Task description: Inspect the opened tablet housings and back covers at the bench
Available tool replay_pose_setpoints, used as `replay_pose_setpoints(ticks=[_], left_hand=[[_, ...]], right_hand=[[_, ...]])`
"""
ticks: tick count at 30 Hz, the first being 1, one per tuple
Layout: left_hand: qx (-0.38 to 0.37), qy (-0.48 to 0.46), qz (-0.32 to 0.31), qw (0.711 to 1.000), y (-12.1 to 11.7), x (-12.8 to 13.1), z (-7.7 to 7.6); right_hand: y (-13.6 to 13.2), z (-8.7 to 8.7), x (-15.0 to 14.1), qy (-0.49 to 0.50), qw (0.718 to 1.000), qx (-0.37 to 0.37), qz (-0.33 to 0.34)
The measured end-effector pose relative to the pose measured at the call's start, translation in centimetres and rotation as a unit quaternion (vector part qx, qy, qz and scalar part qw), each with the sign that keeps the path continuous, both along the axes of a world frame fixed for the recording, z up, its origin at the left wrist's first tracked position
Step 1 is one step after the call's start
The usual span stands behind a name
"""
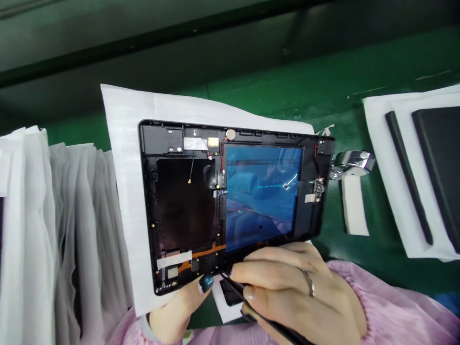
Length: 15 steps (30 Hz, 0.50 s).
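Note:
An opened black tablet housing is tilted in front of me, its inner side showing. A shiny blue film covers its middle, and thin wires and an orange flex cable run inside. My left hand grips the housing's lower left edge, thumb on the rim; its other fingers are hidden beneath. My right hand, with a ring, is closed on black tweezers. Their tip is at the housing's near edge, close to my left thumb. Whether the tip touches a part, I cannot tell.
White foam sheets stand in a row at left. Another white sheet lies behind the housing. At right are a shiny roll with a white strip, a black bar and a dark flat panel on white foam.

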<state>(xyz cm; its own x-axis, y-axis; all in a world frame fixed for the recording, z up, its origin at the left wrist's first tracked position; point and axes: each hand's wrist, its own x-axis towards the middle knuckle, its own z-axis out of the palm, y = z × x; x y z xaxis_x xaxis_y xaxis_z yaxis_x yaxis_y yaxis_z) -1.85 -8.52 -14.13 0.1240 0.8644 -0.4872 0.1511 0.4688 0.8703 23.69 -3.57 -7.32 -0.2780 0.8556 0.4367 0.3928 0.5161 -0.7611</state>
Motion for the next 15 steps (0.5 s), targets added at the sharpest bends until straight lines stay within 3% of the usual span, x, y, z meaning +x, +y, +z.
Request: replay_pose_setpoints(ticks=[8,15], left_hand=[[-0.018,-0.031,-0.023,0.999,1.2,1.2,1.3],[-0.037,-0.052,0.009,0.998,1.0,2.3,0.8]], right_hand=[[0.1,-0.2,0.6,0.014,0.998,-0.044,0.053],[0.0,-0.1,0.5,0.05,0.995,-0.077,0.04]])
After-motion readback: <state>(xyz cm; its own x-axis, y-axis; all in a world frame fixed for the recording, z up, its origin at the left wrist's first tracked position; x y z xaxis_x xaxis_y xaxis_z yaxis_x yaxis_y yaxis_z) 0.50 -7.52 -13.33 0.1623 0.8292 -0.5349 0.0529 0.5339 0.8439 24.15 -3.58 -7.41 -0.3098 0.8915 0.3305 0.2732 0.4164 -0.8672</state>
